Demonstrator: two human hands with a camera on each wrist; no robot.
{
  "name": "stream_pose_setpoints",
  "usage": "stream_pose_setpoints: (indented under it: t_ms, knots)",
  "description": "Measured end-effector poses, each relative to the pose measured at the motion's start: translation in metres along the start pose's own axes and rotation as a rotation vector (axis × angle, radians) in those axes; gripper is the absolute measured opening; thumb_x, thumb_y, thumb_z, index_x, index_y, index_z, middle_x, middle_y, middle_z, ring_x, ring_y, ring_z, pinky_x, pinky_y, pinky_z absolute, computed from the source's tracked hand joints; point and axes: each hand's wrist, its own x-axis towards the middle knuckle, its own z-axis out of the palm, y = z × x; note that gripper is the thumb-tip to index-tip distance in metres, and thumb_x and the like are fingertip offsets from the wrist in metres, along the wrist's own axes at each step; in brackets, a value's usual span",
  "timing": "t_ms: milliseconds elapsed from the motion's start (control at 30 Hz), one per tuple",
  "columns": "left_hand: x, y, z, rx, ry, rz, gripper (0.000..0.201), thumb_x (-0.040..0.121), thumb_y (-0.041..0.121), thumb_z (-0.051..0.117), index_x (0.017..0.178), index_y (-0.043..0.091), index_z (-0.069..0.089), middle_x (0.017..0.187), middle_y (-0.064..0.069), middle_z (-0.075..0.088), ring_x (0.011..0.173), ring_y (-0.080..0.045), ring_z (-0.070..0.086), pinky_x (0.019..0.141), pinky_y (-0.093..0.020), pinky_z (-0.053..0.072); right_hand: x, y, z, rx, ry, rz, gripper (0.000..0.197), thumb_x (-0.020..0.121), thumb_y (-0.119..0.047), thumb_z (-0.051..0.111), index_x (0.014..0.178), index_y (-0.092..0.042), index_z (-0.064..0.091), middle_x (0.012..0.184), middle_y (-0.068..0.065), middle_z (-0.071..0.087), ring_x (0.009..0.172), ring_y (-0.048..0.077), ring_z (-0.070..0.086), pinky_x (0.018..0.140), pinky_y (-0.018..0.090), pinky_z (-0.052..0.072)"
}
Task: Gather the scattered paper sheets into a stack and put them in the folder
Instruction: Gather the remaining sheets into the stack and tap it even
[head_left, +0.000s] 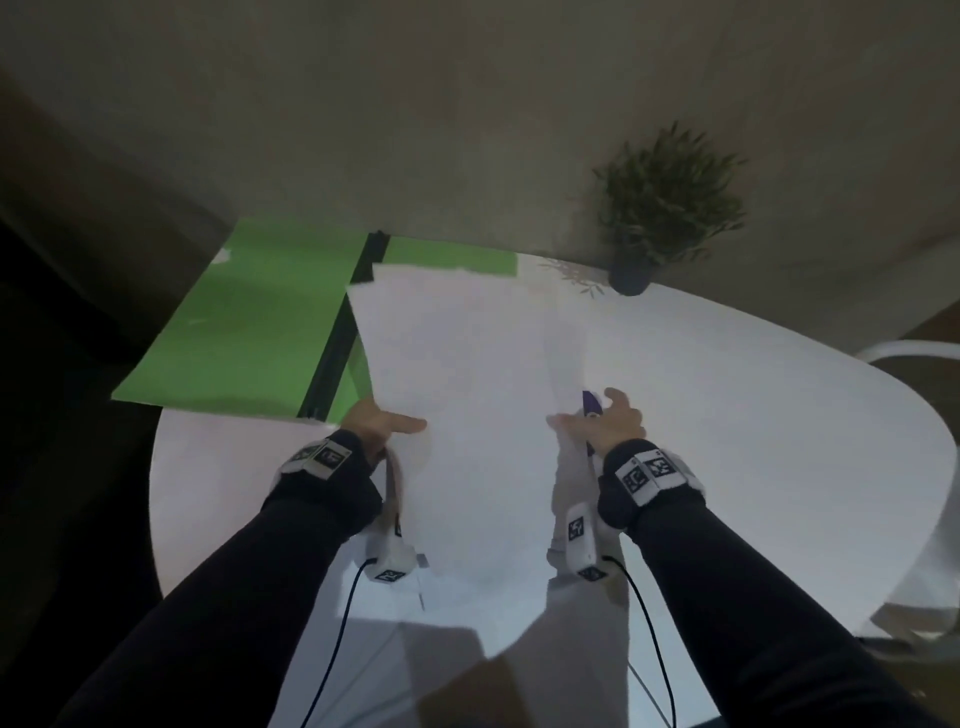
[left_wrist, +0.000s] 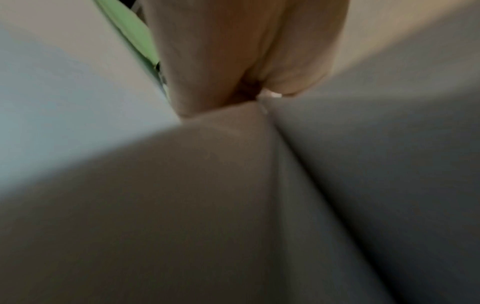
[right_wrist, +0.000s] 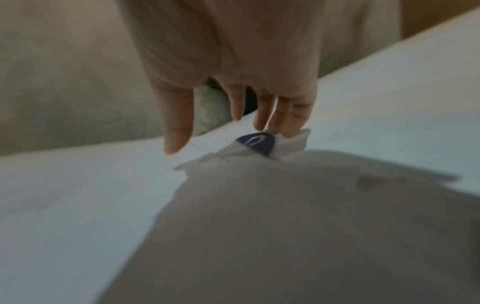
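On a smooth white table (head_left: 779, 441), both hands (head_left: 376, 423) (head_left: 613, 423) grip pinching flat paper sheets (head_left: 467, 389).

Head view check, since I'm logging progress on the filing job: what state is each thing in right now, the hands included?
Paper sheets: gathered in a stack, held at both side edges, far end overlapping the folder.
Folder: green, lying open and flat at the table's far left.
Left hand: grips the stack's left edge.
Right hand: holds the right edge, fingers spread.
Potted plant: upright by the wall.
Table: white, bearing everything.
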Motion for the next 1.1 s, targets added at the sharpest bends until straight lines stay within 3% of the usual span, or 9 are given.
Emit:
stream_pose_setpoints:
  t_ms: [100, 167, 267, 367, 500, 633, 833, 1000, 1100]
  knots:
    - [-0.01, 0.014, -0.001, 0.013, -0.045, 0.131, 0.04, 0.071, -0.018, 0.063, 0.103, 0.007, 0.064, 0.1, -0.008, 0.068, 0.105, -0.034, 0.061, 0.1, -0.047, 0.044, 0.006, 0.008, -0.015, 0.538, -0.107, 0.024, 0.107, 0.066, -0.041, 0.082, 0.149, -0.016, 0.019, 0.152, 0.008, 0.03, 0.135, 0.029, 0.037, 0.106, 0.044, 0.039]
    - [-0.018, 0.026, 0.002, 0.015, -0.068, 0.199, 0.038, 0.074, -0.016, 0.062, 0.103, 0.008, 0.064, 0.094, 0.0, 0.071, 0.099, -0.029, 0.063, 0.098, -0.043, 0.046, -0.002, 0.007, -0.022, 0.621, -0.224, 0.0, 0.113, 0.052, -0.053, 0.085, 0.141, -0.006, 0.035, 0.134, 0.012, 0.051, 0.124, 0.029, 0.048, 0.099, 0.042, 0.043]
    - [-0.026, 0.046, 0.009, 0.058, -0.108, 0.282, 0.038, 0.073, -0.007, 0.069, 0.102, 0.018, 0.064, 0.098, 0.005, 0.072, 0.103, -0.025, 0.064, 0.101, -0.044, 0.044, -0.016, -0.011, -0.034, 0.693, -0.251, -0.125, 0.061, 0.069, -0.026, 0.081, 0.115, 0.007, 0.058, 0.105, 0.012, 0.066, 0.114, 0.03, 0.057, 0.097, 0.037, 0.043]
    - [-0.035, 0.07, 0.021, 0.085, -0.094, 0.387, 0.04, 0.074, -0.004, 0.071, 0.105, 0.021, 0.062, 0.103, 0.003, 0.068, 0.104, -0.024, 0.063, 0.101, -0.046, 0.044, -0.028, -0.035, -0.054, 0.688, -0.074, -0.28, 0.024, 0.074, -0.013, 0.078, 0.089, -0.002, 0.061, 0.084, 0.003, 0.063, 0.095, 0.026, 0.063, 0.083, 0.033, 0.049]
    - [-0.053, 0.104, 0.038, 0.054, -0.014, 0.564, 0.035, 0.077, -0.003, 0.071, 0.103, 0.018, 0.06, 0.102, 0.002, 0.067, 0.097, -0.016, 0.065, 0.094, -0.035, 0.05, -0.052, -0.067, -0.084, 0.769, 0.087, -0.496, 0.025, 0.074, -0.007, 0.077, 0.07, -0.015, 0.054, 0.07, -0.004, 0.058, 0.065, 0.01, 0.059, 0.065, 0.021, 0.052]
    - [-0.066, 0.119, 0.052, -0.033, 0.091, 0.662, 0.032, 0.077, -0.002, 0.071, 0.092, 0.021, 0.055, 0.096, 0.004, 0.063, 0.081, 0.0, 0.061, 0.073, -0.01, 0.051, -0.064, -0.083, -0.096, 0.855, 0.203, -0.642, 0.023, 0.073, -0.004, 0.077, 0.088, -0.012, 0.062, 0.088, 0.004, 0.067, 0.08, 0.019, 0.066, 0.074, 0.027, 0.057]
    - [-0.06, 0.1, 0.05, -0.002, 0.12, 0.6, 0.053, 0.072, 0.005, 0.078, 0.12, 0.006, 0.056, 0.11, -0.002, 0.066, 0.103, -0.02, 0.064, 0.098, -0.042, 0.049, -0.066, -0.066, -0.081, 0.831, 0.171, -0.632, 0.027, 0.073, -0.005, 0.078, 0.093, -0.012, 0.062, 0.086, -0.003, 0.066, 0.076, 0.007, 0.066, 0.07, 0.022, 0.054]
    - [-0.063, 0.105, 0.052, -0.018, 0.067, 0.635, 0.087, 0.047, 0.029, 0.087, 0.125, 0.014, 0.05, 0.117, 0.0, 0.064, 0.109, -0.015, 0.062, 0.095, -0.039, 0.051, -0.072, -0.075, -0.088, 0.94, 0.193, -0.708, 0.071, 0.069, -0.008, 0.081, 0.126, -0.017, 0.039, 0.12, 0.002, 0.058, 0.106, 0.012, 0.061, 0.084, 0.019, 0.052]
    - [-0.065, 0.11, 0.054, -0.07, 0.069, 0.657, 0.086, 0.044, 0.032, 0.085, 0.12, 0.021, 0.046, 0.113, 0.008, 0.061, 0.107, -0.01, 0.06, 0.093, -0.033, 0.05, -0.08, -0.09, -0.097, 1.038, 0.219, -0.797, 0.067, 0.075, -0.013, 0.073, 0.127, -0.017, 0.031, 0.111, -0.008, 0.055, 0.094, -0.005, 0.062, 0.077, 0.014, 0.05]
